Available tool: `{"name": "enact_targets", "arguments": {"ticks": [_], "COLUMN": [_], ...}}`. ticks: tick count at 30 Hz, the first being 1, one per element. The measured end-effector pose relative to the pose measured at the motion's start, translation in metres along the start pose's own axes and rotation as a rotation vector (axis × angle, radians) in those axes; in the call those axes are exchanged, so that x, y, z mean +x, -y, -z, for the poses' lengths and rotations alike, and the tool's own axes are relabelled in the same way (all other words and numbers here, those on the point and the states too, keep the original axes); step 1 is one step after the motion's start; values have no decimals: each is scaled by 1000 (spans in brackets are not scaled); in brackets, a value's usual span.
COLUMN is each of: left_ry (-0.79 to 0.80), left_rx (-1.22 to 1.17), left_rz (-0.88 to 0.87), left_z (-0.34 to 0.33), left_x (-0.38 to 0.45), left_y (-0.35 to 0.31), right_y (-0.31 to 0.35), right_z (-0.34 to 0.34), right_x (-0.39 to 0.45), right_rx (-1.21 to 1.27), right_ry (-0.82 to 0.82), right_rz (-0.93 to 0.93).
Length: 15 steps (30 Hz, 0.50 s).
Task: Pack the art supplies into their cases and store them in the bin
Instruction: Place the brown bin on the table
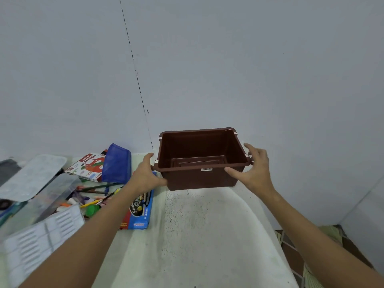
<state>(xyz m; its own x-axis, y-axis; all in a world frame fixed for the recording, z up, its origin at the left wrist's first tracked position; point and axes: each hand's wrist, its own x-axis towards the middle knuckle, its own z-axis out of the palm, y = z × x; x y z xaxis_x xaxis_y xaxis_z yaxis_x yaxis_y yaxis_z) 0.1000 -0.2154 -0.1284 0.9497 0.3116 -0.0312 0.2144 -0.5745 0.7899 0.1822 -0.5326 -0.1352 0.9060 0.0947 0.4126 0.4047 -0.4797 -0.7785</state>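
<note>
A brown plastic bin (199, 179) stands empty at the far middle of the white table (197, 235). My left hand (146, 174) grips its left side and my right hand (252, 169) clasps its right side near the rim. Left of the bin lie a blue pouch (117, 163), a white oil pastels box (86, 166) and a blue colour box (141, 210) partly under my left forearm. Loose pencils, brushes and markers (93, 194) are scattered beside a clear plastic case (52, 196). A white ribbed tray (41, 240) sits at the near left.
A grey palette lid (31, 175) rests at the far left. The wall rises right behind the table. The table's right edge curves away, with tiled floor (295, 256) below it.
</note>
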Motion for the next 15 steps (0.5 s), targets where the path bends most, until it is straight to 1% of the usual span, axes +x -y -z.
{"name": "enact_targets", "arguments": {"ticks": [2,3,6,7,9,11,13,15], "left_ry": [13,1,-71,-70,-8,74,91,67], "left_rx": [28,14,42,63,97,105,49,13], "left_rz": [3,2,-26,-39,-42,-41,-39,-40], "left_z": [25,37,71,79,82,81,79,82], "left_x": [-1,-2,-3,-4,-5,-4,-4,-6], "left_y": [-2,-3,3,6,7,14,17,22], "right_y": [21,31,59,65,71,80,91,106], "right_z": [-6,-11,-35,-42,-46,-51,-56,-67], "right_x": [2,3,8,9,10,7,2,-2], "right_rx": [-45,-121,-520,-568,-538,-462,-347,-227], "right_ry": [18,28,108,128,157,179,201,242], "right_rz": [48,54,28,-8,-69,-58,-21,9]}}
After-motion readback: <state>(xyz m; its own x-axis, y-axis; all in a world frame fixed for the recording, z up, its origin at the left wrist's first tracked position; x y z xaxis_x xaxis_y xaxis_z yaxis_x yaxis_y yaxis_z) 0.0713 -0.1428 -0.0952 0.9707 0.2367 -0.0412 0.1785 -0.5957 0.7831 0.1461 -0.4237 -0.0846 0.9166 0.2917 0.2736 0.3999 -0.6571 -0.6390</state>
